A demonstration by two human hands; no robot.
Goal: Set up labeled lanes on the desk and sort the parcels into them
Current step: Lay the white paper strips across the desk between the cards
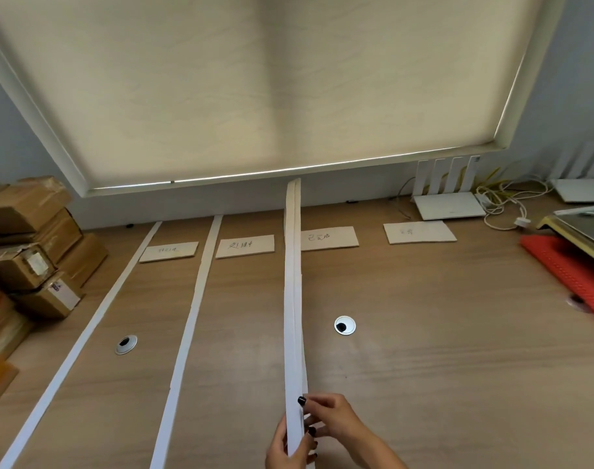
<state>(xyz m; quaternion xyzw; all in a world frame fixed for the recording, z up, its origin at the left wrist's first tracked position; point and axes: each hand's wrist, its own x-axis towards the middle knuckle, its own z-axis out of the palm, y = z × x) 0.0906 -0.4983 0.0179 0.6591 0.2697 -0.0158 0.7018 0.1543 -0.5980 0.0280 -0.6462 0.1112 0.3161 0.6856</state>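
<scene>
Two white paper strips (190, 319) lie lengthwise on the wooden desk (424, 333) as lane dividers. A third pair of long white strips (293, 299) runs up the middle to the wall, its far end lifted against the wall. My left hand (282, 448) and my right hand (329, 418) both pinch its near end at the desk's front edge. Several beige label cards (244, 246) with handwriting lie in a row near the wall. Brown cardboard parcels (28, 245) are stacked at the left.
Two round cable grommets (345, 325) are set into the desk. A white router (447, 204) with tangled cables stands at the back right. A red mat (573, 275) and a metal-topped object (586, 225) occupy the right edge. A drawn window blind (255, 86) hangs behind.
</scene>
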